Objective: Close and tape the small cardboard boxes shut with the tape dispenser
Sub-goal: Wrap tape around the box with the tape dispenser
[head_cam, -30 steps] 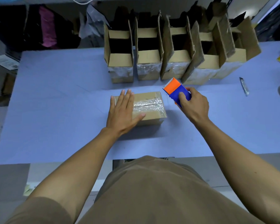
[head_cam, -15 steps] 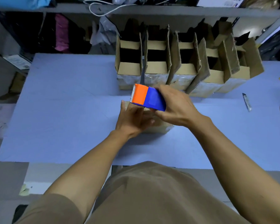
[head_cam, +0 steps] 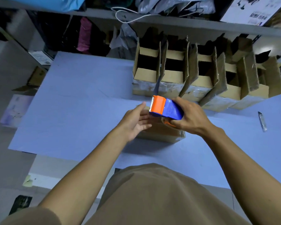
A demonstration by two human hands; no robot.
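A closed small cardboard box (head_cam: 162, 133) lies on the blue table (head_cam: 81, 114) in front of me, mostly hidden under my hands. My right hand (head_cam: 190, 117) grips the orange and blue tape dispenser (head_cam: 166, 108) above the box, its toothed orange end pointing left. My left hand (head_cam: 135, 120) is at the box's left end with fingers straight, palm turned toward the dispenser. Whether it touches the box I cannot tell.
A row of several open cardboard boxes (head_cam: 199, 75) with raised flaps stands at the back of the table. A small metal cutter (head_cam: 262, 121) lies at the right. A cluttered shelf (head_cam: 152, 17) runs behind. Loose cardboard and papers lie on the floor at the left.
My right hand brought the dispenser from the box's right side over to its top left. My left hand slid off the box top to its left end and turned palm inward.
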